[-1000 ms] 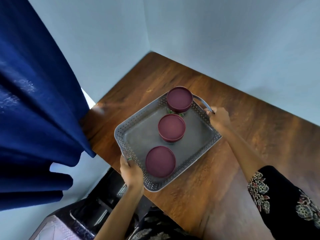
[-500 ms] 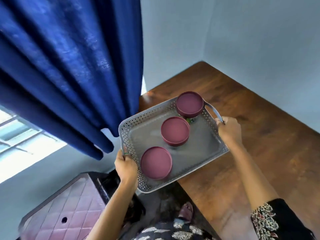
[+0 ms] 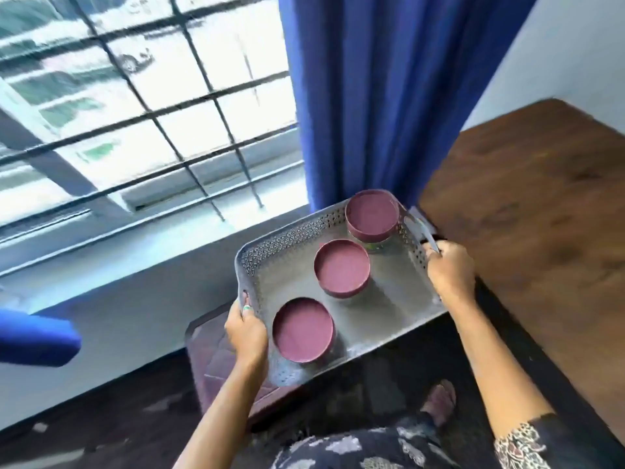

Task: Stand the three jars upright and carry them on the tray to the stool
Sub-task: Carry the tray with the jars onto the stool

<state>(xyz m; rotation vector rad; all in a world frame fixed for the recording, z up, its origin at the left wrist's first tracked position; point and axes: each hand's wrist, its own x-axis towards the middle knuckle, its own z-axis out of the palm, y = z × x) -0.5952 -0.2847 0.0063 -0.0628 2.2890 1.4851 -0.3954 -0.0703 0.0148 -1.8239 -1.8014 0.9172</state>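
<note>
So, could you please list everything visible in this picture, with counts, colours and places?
jars: three, maroon lids, upright in a diagonal row on the tray
tray: one, grey perforated, held in the air
stool: one, maroon, below the tray
table: one, brown wood, right
curtain: one, blue, behind the tray
window: one, dark bars, upper left
left hand: gripping the tray's near-left handle
right hand: gripping the tray's right handle

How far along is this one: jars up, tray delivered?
Done: all three jars stand upright on the tray. In hand: left hand and right hand each grip a tray end, holding it off the table. Left: set it on the stool, partly under it.
</note>
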